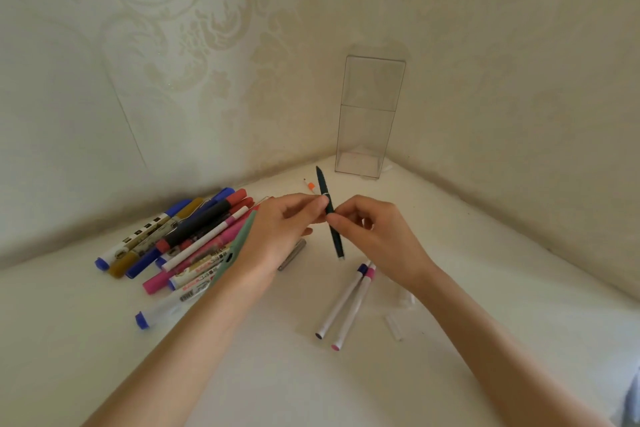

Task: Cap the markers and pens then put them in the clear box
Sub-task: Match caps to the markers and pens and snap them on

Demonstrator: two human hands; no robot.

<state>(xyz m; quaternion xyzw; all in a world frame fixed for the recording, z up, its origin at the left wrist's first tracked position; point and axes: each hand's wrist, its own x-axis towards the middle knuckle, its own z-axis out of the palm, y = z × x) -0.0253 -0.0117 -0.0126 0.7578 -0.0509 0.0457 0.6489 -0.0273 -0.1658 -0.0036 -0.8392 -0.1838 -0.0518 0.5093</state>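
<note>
A slim dark green pen (335, 239) is held above the white table, its tip pointing down toward me. My left hand (277, 236) pinches it near the middle from the left. My right hand (374, 236) pinches it just below, from the right. The tall clear box (367, 121) stands upright and empty in the far corner. A pile of several markers and pens (187, 239) lies at the left. Two white markers (346, 305), one blue-tipped and one pink-tipped, lie side by side below my right hand.
Patterned walls meet behind the clear box. A grey cap or tube (292, 255) lies under my left hand. A small orange-tipped piece (309, 185) lies near the far edge. Clear plastic caps (398, 319) lie at the right on the white table (277, 374).
</note>
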